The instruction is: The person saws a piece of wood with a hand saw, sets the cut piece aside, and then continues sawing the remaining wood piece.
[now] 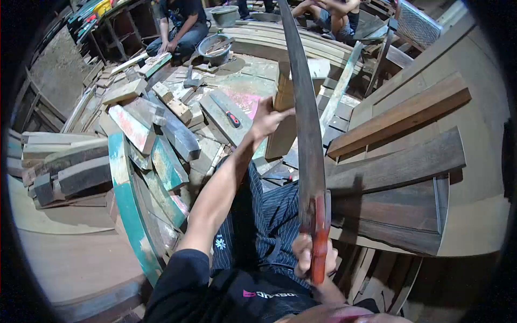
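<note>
My right hand (315, 255) is wrapped round the red handle of a long handsaw (308, 129), whose blade stands upright through the middle of the view. Beyond the blade, my left hand (269, 117) rests against a thick wooden block (284, 97), its thumb or a finger stretched toward the blade. The blade hides part of the block. A small saw with a red and black handle (232, 118) lies on a board left of my left hand.
Painted wood offcuts (132, 129) are piled at the left. Dark planks (398, 167) lean on a panel at the right. A hammer (189, 78) and a bucket (214, 48) lie farther off. Two seated people (186, 24) (336, 19) are at the back.
</note>
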`<move>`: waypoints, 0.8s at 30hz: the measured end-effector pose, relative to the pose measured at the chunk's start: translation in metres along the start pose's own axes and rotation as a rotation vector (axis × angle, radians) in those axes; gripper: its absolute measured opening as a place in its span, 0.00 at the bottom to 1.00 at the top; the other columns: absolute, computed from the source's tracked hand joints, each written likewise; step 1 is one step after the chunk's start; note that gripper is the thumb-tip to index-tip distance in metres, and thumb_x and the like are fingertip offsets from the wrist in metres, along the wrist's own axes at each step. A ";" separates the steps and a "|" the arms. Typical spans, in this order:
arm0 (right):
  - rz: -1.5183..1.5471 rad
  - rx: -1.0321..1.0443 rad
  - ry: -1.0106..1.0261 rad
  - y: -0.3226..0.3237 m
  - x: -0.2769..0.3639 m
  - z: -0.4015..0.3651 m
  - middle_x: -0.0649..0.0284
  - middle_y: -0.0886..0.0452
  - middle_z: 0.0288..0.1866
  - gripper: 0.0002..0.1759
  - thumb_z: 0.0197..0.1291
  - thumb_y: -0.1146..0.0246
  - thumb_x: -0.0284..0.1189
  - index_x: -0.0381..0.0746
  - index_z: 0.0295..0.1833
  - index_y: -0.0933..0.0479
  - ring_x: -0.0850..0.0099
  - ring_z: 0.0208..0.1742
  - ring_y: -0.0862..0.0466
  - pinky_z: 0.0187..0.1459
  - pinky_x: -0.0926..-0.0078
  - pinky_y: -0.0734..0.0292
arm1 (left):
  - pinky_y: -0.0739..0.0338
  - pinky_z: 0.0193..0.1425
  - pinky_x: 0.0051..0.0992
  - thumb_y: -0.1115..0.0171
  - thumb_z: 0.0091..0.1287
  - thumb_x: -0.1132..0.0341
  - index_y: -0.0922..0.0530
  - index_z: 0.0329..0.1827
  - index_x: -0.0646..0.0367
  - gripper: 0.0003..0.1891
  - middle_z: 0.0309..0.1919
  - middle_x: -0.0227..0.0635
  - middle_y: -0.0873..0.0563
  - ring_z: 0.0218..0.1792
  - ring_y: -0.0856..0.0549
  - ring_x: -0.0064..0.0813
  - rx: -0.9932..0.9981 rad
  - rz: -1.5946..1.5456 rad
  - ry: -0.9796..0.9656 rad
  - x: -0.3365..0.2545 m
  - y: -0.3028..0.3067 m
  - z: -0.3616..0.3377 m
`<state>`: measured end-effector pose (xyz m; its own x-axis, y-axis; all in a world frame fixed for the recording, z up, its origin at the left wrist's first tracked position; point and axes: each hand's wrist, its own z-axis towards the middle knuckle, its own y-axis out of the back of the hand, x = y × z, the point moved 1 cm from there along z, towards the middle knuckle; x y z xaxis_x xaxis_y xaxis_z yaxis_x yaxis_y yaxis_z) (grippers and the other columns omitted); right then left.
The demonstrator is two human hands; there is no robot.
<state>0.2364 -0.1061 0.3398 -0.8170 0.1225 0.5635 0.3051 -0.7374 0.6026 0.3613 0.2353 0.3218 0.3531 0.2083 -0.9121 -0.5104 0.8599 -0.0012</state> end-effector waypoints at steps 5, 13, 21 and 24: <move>0.260 -0.242 -0.080 0.002 0.024 0.091 0.60 0.23 0.27 0.05 0.63 0.41 0.26 0.36 0.42 0.26 0.67 0.21 0.21 0.20 0.70 0.29 | 0.20 0.49 0.25 0.28 0.59 0.74 0.20 0.51 0.66 0.17 0.44 0.35 0.12 0.45 0.16 0.20 -0.041 -0.097 -0.101 0.006 -0.006 -0.006; 0.328 -0.052 -0.204 0.000 0.017 -0.023 0.63 0.21 0.23 0.11 0.56 0.39 0.36 0.39 0.27 0.25 0.67 0.17 0.22 0.23 0.70 0.23 | 0.19 0.44 0.24 0.27 0.60 0.71 0.18 0.48 0.68 0.15 0.39 0.35 0.11 0.39 0.14 0.22 -0.048 -0.017 -0.039 0.008 0.004 0.002; 0.329 -0.221 -0.029 -0.006 0.009 0.079 0.59 0.25 0.29 0.11 0.60 0.41 0.24 0.41 0.48 0.31 0.64 0.20 0.24 0.15 0.70 0.37 | 0.20 0.46 0.25 0.28 0.58 0.75 0.19 0.49 0.68 0.16 0.40 0.33 0.12 0.41 0.15 0.20 0.022 -0.028 -0.122 0.000 -0.007 -0.007; -0.586 -0.494 0.327 -0.019 0.010 0.039 0.61 0.25 0.24 0.13 0.56 0.40 0.25 0.44 0.48 0.29 0.66 0.18 0.23 0.15 0.70 0.32 | 0.20 0.43 0.24 0.27 0.58 0.73 0.19 0.49 0.68 0.17 0.40 0.34 0.12 0.40 0.15 0.19 -0.025 -0.221 -0.070 0.000 -0.006 0.003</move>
<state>0.2413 -0.0653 0.3565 -0.9007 0.4344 -0.0026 -0.4014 -0.8301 0.3871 0.3672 0.2315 0.3228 0.5113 0.0485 -0.8580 -0.4338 0.8765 -0.2089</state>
